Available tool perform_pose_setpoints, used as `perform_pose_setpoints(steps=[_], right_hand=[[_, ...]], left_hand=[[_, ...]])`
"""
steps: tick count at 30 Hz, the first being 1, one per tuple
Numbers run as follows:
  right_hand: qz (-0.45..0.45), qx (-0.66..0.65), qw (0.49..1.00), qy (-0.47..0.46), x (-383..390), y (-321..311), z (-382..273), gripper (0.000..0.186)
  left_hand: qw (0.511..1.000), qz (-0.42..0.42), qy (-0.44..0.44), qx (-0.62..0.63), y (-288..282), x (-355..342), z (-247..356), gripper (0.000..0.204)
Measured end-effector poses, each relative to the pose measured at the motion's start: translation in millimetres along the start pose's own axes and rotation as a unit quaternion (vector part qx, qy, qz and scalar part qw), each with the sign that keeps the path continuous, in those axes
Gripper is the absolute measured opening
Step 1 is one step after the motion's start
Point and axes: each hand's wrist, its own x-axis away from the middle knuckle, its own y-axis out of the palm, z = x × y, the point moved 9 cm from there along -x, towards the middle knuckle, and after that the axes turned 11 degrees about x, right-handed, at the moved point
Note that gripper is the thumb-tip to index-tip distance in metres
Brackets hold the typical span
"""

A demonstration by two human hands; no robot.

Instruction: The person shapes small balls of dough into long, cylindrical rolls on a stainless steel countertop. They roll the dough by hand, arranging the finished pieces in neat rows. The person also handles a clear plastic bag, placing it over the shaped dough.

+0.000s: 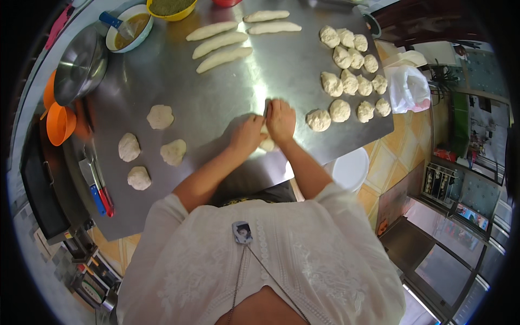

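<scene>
My left hand [248,133] and my right hand [281,121] meet over the steel table near its front edge. Fingers of both are curled in on a piece of pale dough [267,143], which shows below and between them; the rest of it is covered. Left of my hands lie several flattened dough rounds [173,152]. Beyond my hands rest several long rolled dough strips [224,59]. Rough dough balls [339,110] stand in rows on the right side of the table.
At the far left are a bowl of brownish liquid [128,39] with a brush [116,25], a metal bowl [81,67] and an orange bowl [60,124]. Red- and blue-handled tools [100,187] lie along the left edge. A white bucket [351,169] stands below the right edge.
</scene>
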Motion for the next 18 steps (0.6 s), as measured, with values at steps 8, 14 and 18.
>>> perform_pose_setpoints(steps=[8, 14, 18], right_hand=[[-0.26, -0.233, 0.914, 0.207, 43, 22, 12, 0.03], [-0.017, -0.095, 0.995, -0.017, 5, -5, -23, 0.008], [-0.039, -0.141, 0.989, -0.036, -30, 12, -21, 0.013]], left_hand=[[0.968, -0.008, -0.186, 0.17, 21, 20, -39, 0.028], [0.998, 0.026, -0.022, 0.061, -14, 10, -16, 0.035], [0.999, -0.012, -0.033, 0.035, -14, -10, -22, 0.024]])
